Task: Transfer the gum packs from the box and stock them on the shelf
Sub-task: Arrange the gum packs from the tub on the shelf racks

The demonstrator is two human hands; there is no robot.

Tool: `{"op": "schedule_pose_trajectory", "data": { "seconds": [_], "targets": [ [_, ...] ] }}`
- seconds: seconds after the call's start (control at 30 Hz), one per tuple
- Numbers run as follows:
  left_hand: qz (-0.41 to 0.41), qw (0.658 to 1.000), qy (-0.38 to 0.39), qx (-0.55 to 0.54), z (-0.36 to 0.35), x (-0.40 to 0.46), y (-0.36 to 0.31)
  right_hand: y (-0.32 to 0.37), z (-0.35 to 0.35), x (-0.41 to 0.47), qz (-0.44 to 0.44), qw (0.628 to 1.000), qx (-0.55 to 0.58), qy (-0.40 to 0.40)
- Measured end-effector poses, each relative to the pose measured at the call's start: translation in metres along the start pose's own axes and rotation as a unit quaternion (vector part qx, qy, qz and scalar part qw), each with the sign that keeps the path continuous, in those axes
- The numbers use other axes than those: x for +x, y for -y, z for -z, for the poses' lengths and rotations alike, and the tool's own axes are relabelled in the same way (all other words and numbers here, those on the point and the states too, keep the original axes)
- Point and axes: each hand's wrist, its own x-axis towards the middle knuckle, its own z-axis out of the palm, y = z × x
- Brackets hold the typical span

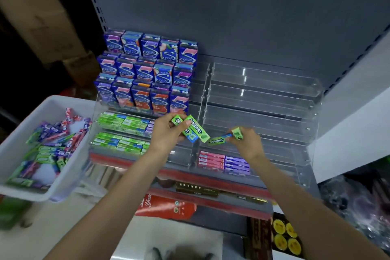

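A: The left hand [166,133] is gripping several green gum packs [195,129] at centre frame; the right hand [245,139] is pinching one pack [219,139].

B: Best laying it flat, lengthwise, in the clear shelf tray [263,116]; more waiting in the box [52,194], lower left.

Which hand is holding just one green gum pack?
The right hand: it pinches a single Doublemint pack by its end, while the left hand grips several packs.

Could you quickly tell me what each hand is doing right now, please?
Left hand: grip closed on several green gum packs.
Right hand: grip closed on one green gum pack.
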Motion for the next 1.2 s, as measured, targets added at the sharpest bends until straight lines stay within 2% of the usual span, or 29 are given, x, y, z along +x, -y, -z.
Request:
{"op": "schedule_pose_trajectory", "data": {
  "seconds": [0.13, 0.33, 0.5, 0.63, 0.83, 0.93, 1.0, 1.03, 1.1, 1.13, 1.2],
  "targets": [
    [0.002, 1.0, -0.014, 0.007, 0.001, -0.001, -0.001, -0.005, 0.0, 0.003, 0.022, 0.997, -0.066, 0.03],
    [0.005, 1.0, -0.012, 0.021, 0.005, 0.002, 0.001, -0.007, 0.001, 0.003, 0.031, 0.994, -0.083, 0.058],
    [0.006, 1.0, -0.009, 0.018, 0.011, 0.002, 0.003, 0.0, -0.001, 0.002, 0.04, 0.985, -0.143, 0.091],
    [0.009, 1.0, 0.006, 0.024, 0.013, 0.003, 0.001, 0.008, -0.003, 0.002, 0.036, 0.976, -0.186, 0.112],
    [0.01, 1.0, 0.017, 0.019, 0.017, 0.005, 0.0, 0.011, -0.001, 0.002, 0.014, 0.973, -0.193, 0.122],
    [0.011, 1.0, 0.016, 0.011, 0.019, 0.007, -0.001, 0.013, -0.001, 0.0, -0.009, 0.988, -0.123, 0.095],
    [0.006, 1.0, 0.015, 0.011, 0.02, 0.009, -0.003, 0.02, 0.003, -0.003, -0.046, 0.996, 0.014, 0.072],
    [0.005, 1.0, 0.015, 0.012, 0.021, 0.01, -0.005, 0.024, 0.007, -0.006, -0.081, 0.988, 0.111, 0.068],
    [0.002, 1.0, 0.014, 0.01, 0.02, 0.012, -0.007, 0.03, 0.015, -0.011, -0.153, 0.941, 0.294, 0.069],
    [0.0, 1.0, 0.015, 0.01, 0.02, 0.013, -0.007, 0.031, 0.019, -0.012, -0.17, 0.918, 0.351, 0.068],
    [-0.001, 1.0, 0.023, 0.012, 0.018, 0.015, -0.009, 0.032, 0.025, -0.012, -0.168, 0.898, 0.4, 0.068]
  ]
}}
